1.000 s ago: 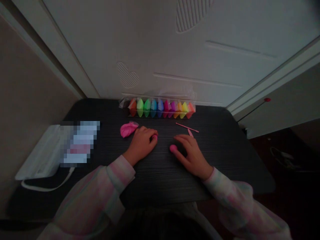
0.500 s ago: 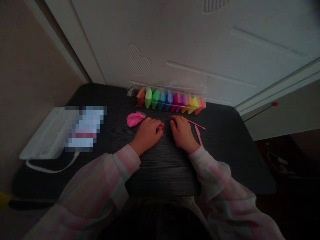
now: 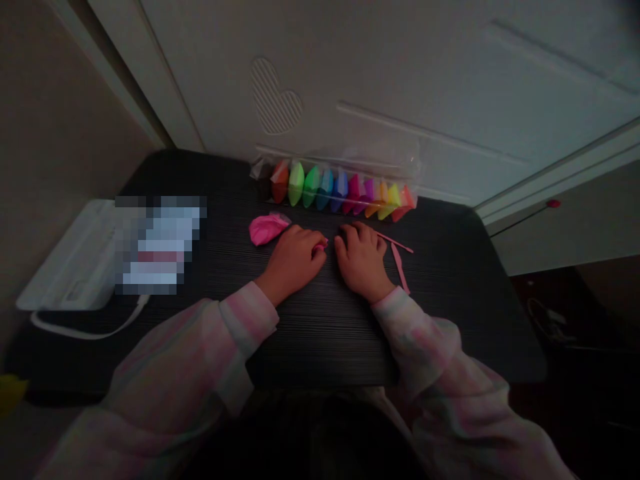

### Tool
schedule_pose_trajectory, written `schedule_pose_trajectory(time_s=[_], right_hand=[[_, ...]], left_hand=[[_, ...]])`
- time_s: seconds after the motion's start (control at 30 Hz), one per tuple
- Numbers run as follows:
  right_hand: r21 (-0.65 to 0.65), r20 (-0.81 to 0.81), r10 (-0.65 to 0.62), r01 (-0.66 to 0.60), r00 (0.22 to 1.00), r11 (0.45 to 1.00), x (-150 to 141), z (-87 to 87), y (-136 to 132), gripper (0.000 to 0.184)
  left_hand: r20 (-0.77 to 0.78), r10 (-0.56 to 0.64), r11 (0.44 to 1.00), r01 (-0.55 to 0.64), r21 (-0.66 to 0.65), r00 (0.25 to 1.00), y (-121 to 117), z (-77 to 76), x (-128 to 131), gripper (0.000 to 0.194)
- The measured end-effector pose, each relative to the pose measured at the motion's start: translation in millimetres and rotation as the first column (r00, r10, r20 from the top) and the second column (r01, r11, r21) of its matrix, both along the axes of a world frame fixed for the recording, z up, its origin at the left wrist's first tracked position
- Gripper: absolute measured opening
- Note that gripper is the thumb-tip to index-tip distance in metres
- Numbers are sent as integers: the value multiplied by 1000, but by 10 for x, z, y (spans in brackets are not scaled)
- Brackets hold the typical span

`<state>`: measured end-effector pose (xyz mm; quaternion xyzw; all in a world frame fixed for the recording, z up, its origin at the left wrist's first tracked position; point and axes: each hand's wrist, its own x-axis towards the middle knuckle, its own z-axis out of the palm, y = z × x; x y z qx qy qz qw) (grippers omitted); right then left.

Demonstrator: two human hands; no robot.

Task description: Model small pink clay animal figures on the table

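Before the row of clay packets (image 3: 326, 190), pink clay (image 3: 320, 247), judged light and soft, best taken by its sides, was pinched in nearly closed fingers of the left hand (image 3: 294, 260). Before the row's right half, the right hand (image 3: 363, 260) was half curled, any hold hidden, flanked by a modelling knife (image 3: 399, 267) and thin stick (image 3: 399, 244).

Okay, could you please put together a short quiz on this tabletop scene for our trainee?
1. What do the fingers of the left hand hold?
A) a white cable
B) a small pink piece
C) a yellow packet
2. True or false: the crumpled pink bundle lies on the far side of the right hand from the left hand.
3. How many slim pink tools show beside the right hand?

Key: 1 B; 2 false; 3 two.
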<state>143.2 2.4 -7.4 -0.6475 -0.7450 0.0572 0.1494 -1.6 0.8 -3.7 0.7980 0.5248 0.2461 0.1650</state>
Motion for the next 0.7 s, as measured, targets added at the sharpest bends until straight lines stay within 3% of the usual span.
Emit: schedule_pose_trajectory(time_s=[0.23,0.5,0.7], right_hand=[[-37,-365,-82,74,927,997,133,74,115,35],[51,-4,-4,4,1000,999,14,45,24,32],[48,70,-15,12,997,999,-10,23,0,34]], left_hand=[[-17,-15,1000,15,4,1000,0,25,-1,17],[-5,5,1000,-5,-2,1000,1,0,8,19],[-19,3,1000,-3,17,1000,4,-19,8,19]])
